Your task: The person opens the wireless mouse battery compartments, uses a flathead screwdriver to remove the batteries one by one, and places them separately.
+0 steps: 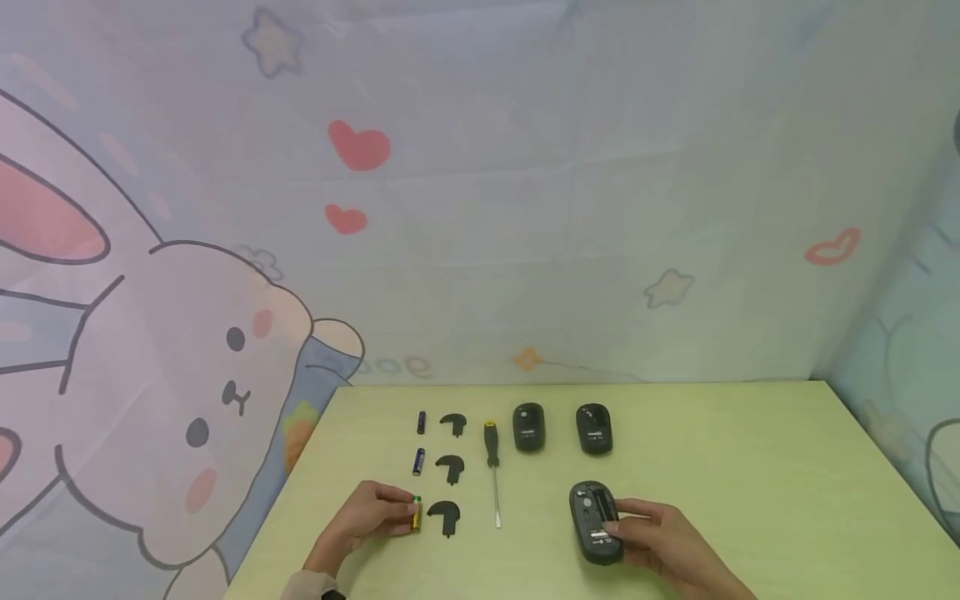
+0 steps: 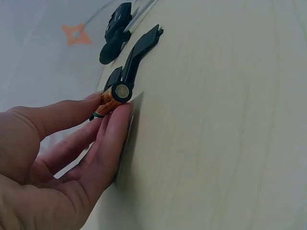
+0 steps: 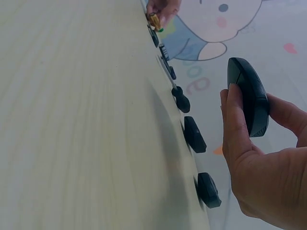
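Nearest, the right hand [image 1: 663,542] grips the black computer mouse with its battery bay uncovered [image 1: 595,522], thumb and fingers clamped on its sides, tilted off the pale green surface [image 1: 750,467]; the bay looks empty, so no cell is loaded yet. The left hand [image 1: 367,517] pinches the gold-and-green AA battery [image 1: 416,512] between thumb and fingertips, right at the surface, just beside the nearest black plastic battery cover [image 1: 444,517]. Judgement: early stage, first battery just being picked, insertion and cover fitting all left. Further back, two dark blue batteries [image 1: 418,461] and two more black covers [image 1: 450,467] lie untouched, the yellow-and-black-handled screwdriver [image 1: 492,471] beside them. Farthest, two more black mice [image 1: 528,427] sit underside up, untouched.
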{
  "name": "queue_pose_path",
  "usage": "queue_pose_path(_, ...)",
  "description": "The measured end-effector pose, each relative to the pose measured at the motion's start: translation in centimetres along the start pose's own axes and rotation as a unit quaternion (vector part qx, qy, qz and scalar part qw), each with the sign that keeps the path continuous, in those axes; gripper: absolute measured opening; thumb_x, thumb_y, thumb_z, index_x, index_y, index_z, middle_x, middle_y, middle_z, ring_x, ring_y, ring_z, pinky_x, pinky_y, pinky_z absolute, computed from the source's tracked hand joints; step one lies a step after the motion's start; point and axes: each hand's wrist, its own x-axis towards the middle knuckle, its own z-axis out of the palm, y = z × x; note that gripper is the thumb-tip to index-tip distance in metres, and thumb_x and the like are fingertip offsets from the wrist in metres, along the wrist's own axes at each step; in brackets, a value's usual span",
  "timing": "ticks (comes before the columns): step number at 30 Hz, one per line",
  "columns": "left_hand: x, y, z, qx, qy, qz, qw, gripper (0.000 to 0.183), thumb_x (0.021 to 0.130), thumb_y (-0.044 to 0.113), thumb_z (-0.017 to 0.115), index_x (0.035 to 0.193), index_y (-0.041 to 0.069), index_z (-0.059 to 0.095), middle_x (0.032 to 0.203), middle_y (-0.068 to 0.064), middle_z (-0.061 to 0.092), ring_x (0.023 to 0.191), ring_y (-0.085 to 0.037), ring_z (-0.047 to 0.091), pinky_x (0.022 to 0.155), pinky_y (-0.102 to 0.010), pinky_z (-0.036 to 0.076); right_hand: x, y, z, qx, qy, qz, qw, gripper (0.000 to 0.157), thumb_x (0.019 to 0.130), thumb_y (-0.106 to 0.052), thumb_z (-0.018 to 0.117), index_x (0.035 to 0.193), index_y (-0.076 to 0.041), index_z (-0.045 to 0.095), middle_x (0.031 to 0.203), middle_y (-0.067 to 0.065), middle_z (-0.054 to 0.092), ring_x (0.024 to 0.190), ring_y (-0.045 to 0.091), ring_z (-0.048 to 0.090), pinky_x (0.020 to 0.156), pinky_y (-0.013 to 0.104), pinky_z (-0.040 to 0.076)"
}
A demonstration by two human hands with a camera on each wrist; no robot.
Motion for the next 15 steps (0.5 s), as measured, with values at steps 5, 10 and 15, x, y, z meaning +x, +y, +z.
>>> queue_pose_path(5,0.0,0.3,0.1,0.011,0.004,-0.009,0.9999,0.033,0.092,0.003,0.079,0.118,-0.015,0.069,0.097,-0.01,0.078,0.081,-0.014,0.077,0.078,-0.035,0.069,0.1,0.1,-0.1,0.0,0.002,-0.003,1.0,0.076,0.1,-0.02,0.072,0.153,0.02,0.034,0.12,0.011,0.076,0.102,0.017,0.076,0.09,0.034,0.066)
queue_pose_path(10,0.0,0.7,0.0,0.03,0.004,-0.006,0.9995,0.032,0.092,0.003,0.079,0.117,-0.015,0.069,0.097,-0.012,0.077,0.082,-0.015,0.077,0.077,-0.034,0.069,0.0,0.0,0.0,0.003,-0.002,-0.006,1.0,0.074,0.1,-0.02,0.071,0.153,0.019,0.035,0.12,0.011,0.076,0.103,0.017,0.076,0.091,0.034,0.066)
queue_pose_path(15,0.1,1.3,0.2,0.079,0.021,-0.004,0.9966,0.027,0.091,0.003,0.079,0.113,-0.013,0.072,0.093,-0.012,0.079,0.079,-0.017,0.079,0.072,-0.034,0.069,-0.1,-0.1,-0.1,0.008,0.003,0.0,1.0,0.075,0.1,-0.021,0.072,0.153,0.018,0.035,0.122,0.012,0.075,0.105,0.018,0.075,0.091,0.035,0.066)
